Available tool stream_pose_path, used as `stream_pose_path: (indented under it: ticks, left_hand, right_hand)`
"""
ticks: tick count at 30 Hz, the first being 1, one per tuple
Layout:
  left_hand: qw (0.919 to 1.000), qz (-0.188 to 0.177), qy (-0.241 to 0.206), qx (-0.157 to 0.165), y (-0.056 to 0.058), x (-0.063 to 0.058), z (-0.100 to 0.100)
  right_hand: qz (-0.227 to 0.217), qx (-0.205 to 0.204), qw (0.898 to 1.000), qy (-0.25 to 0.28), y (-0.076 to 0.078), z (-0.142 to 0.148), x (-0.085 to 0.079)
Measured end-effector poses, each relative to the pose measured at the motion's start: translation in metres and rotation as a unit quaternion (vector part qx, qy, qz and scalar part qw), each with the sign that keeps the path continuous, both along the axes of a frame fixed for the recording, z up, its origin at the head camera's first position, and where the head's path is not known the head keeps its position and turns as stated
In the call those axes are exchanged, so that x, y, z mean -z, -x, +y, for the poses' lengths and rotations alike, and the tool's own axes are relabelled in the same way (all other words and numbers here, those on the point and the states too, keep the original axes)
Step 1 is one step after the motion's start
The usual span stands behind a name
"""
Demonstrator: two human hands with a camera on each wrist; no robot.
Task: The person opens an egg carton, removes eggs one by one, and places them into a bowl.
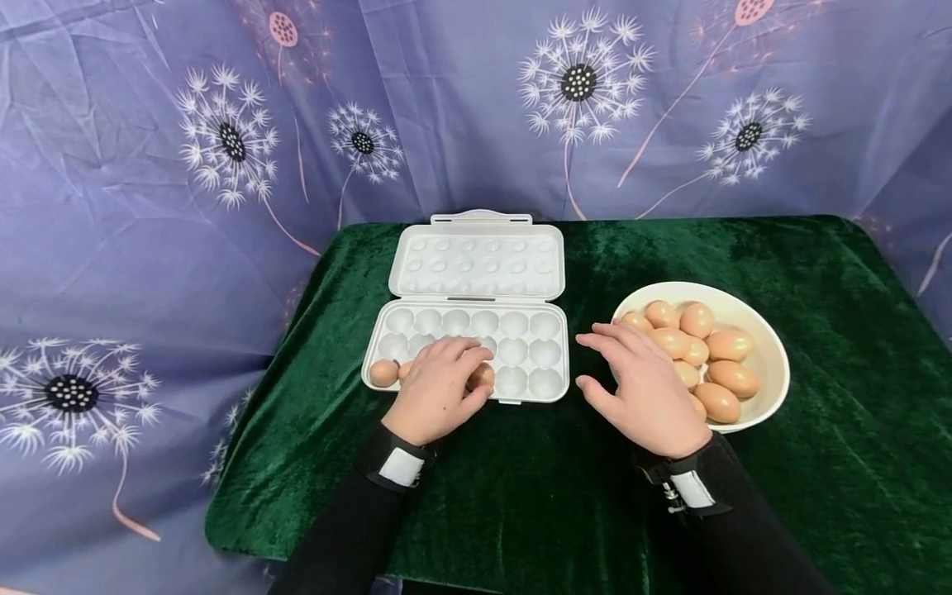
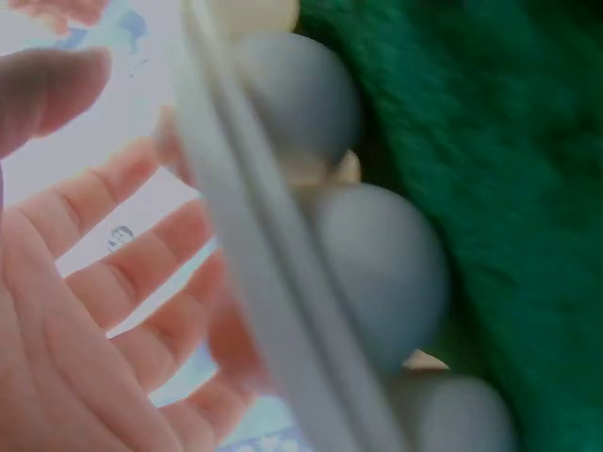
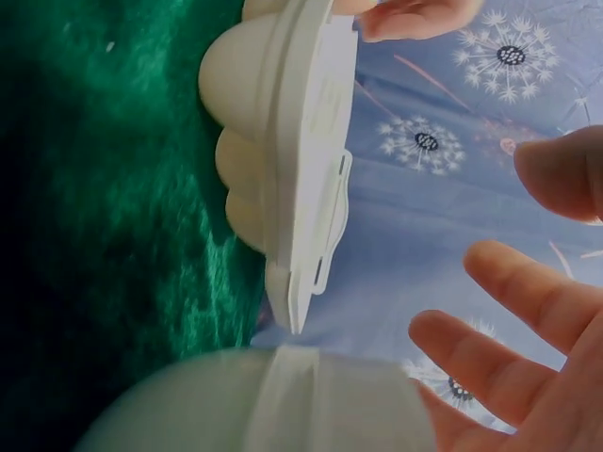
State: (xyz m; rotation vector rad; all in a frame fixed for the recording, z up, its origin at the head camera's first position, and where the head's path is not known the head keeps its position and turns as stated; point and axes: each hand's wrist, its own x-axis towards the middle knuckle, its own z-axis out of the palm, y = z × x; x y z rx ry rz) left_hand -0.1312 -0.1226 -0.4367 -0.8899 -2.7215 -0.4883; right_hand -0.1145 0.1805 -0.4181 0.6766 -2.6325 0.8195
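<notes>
A white egg carton point(image 1: 559, 397) lies with its lid folded back. Brown eggs sit in its front row: one egg point(image 1: 383, 373) at the left end, another partly behind my left hand, and one egg point(image 1: 483, 378) by the thumb and index finger. My left hand point(image 1: 440, 382) is over that row, palm down. In the left wrist view its fingers reach over the carton's rim point(image 2: 268, 254), with the thumb held apart. My right hand point(image 1: 645, 388) is spread with nothing in its fingers, overlapping the left side of a white bowl point(image 1: 777, 376) of brown eggs point(image 1: 732, 378).
A dark green velvet cloth point(image 1: 521, 496) covers the table. The carton's lid point(image 1: 476, 277) lies behind its egg cups. A purple curtain with dandelion prints point(image 1: 476, 107) hangs behind and to the left of the table.
</notes>
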Motion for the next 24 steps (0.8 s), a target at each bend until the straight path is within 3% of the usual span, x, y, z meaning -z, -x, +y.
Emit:
stream_pose_path:
  ticks: [8, 14, 24]
  left_hand:
    - [0.9977, -0.036, 0.024, 0.052, 0.0, -0.009, 0.021]
    - [0.9954, -0.06, 0.047, 0.058, 0.003, -0.011, 0.037]
    - [0.9937, -0.059, 0.061, 0.074, 0.003, -0.013, 0.058]
  right_hand:
    - [0.006, 0.028, 0.999, -0.026, 0.0, 0.023, -0.001]
    - [-0.005, 0.06, 0.997, -0.051, 0.002, 0.047, -0.004]
    - [-0.059, 0.09, 0.99, -0.086, 0.007, 0.069, -0.007]
